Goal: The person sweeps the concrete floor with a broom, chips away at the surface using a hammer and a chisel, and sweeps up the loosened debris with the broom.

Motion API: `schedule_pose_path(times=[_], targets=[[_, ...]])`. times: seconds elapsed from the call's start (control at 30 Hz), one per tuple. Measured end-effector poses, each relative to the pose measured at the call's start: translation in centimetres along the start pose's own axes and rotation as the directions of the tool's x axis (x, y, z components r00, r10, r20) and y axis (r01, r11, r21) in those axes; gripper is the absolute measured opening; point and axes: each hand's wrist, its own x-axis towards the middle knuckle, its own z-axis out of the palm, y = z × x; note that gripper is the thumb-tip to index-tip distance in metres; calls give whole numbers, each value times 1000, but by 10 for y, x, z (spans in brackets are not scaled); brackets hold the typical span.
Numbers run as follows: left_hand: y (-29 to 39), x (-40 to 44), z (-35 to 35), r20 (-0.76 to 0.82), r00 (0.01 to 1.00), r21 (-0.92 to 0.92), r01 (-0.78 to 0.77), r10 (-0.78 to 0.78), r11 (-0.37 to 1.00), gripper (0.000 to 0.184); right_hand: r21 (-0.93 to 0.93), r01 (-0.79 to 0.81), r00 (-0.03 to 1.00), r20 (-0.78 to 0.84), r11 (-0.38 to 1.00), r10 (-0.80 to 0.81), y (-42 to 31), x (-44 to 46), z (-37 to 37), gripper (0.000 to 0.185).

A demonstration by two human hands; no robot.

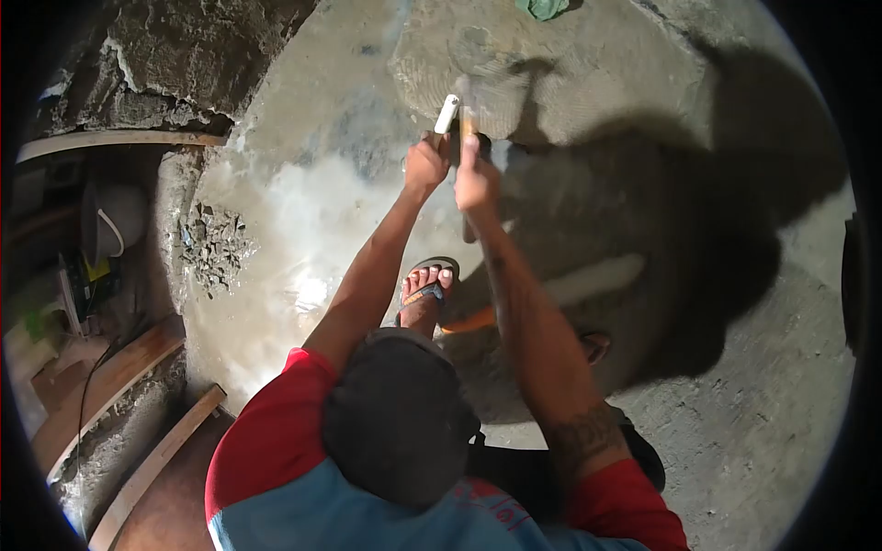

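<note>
My left hand [426, 165] is closed round a short white rod-like piece [447, 115] with a dark spot at its far end; I cannot make out its kind. Close beside it, my right hand [477, 184] grips a hammer [469, 124] by its wooden handle. The hammer's head is smeared by motion, and the handle's lower end sticks out below the fist. Both hands are stretched forward over the wet concrete floor [367, 220]. Whether the hammer touches the white piece cannot be seen.
A sandalled foot [427, 285] stands below the hands, near an orange object [470, 321]. Grey rubble [216, 246] lies at left beside a recess with planks [156, 473] and a bucket [119, 220]. A green crumpled item [542, 8] is at the top. Dark shadow covers the right.
</note>
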Motion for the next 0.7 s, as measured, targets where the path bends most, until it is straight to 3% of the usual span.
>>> schedule_pose_path(times=[0.03,0.1,0.13,0.17,0.23,0.27,0.3,0.37,0.4,0.5,0.6,0.63,0.7], targets=[[8,-1,-5,25,999,-39,49,-48,998,39,-131,-97,992,66,987,107,-2,4,-1,75],[11,1,-12,46,995,-71,89,-86,993,39,143,-288,952,148,947,268,-67,-23,-28,73],[8,1,-10,29,997,-53,69,-67,996,39,254,-247,965,148,935,215,-70,-28,-32,70],[7,3,-7,12,999,-35,47,-46,998,40,251,-239,967,144,938,208,-67,-33,-33,70],[11,7,-7,-1,998,-40,62,-62,997,40,512,36,999,-28,858,-25,-51,-40,-23,70],[13,1,-9,3,997,-40,81,-81,996,40,538,121,992,-87,834,-88,-37,-39,-12,70],[15,-2,-12,9,997,-33,77,-77,996,40,545,118,993,-90,830,-82,-31,-39,-10,70],[20,1,-17,-5,998,-12,56,-56,998,39,231,-258,958,186,938,218,-33,-38,-11,71],[20,3,-21,-9,998,-13,55,-55,998,39,205,-311,944,181,928,276,-40,-39,-15,71],[17,22,-29,59,995,18,76,-77,997,42,298,-276,957,178,914,230,-38,-41,-31,71],[35,39,-36,136,952,271,229,-273,935,50,307,-64,994,101,949,35,-24,-45,-53,71],[36,37,-36,147,949,278,230,-278,932,50,309,15,996,81,951,-42,-24,-44,-56,71],[32,47,-35,152,957,252,205,-248,946,49,385,27,997,61,923,-54,-26,-40,-49,70]])
